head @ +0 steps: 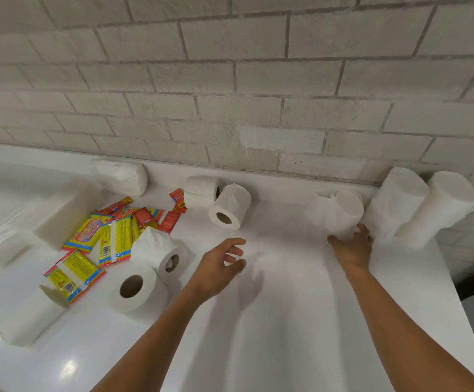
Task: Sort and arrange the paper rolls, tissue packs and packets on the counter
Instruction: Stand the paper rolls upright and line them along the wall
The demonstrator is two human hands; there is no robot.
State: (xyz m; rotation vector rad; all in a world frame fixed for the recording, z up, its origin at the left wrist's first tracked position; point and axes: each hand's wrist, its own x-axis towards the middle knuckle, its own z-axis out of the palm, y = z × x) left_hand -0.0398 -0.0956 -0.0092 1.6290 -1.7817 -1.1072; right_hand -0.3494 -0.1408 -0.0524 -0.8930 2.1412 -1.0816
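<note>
My right hand (353, 247) grips the base of a white paper roll (343, 215) that stands by the wall, next to two tall upright rolls (397, 205) (445, 207). My left hand (218, 267) hovers over the bare counter middle, fingers apart, holding nothing. Toilet rolls lie on their sides: two near the wall (201, 190) (230, 206), two nearer me (163, 250) (134, 287), and a long roll (29, 318) at the front left. Yellow packets (117, 239) (73, 274) and small red packets (170, 222) lie in a heap at the left.
Wrapped white tissue packs (122, 176) (63, 213) (1, 247) sit at the back left. The white counter (286, 306) ends at a right edge (456, 278) with a dark drop beyond. A grey brick wall (230, 80) backs the counter.
</note>
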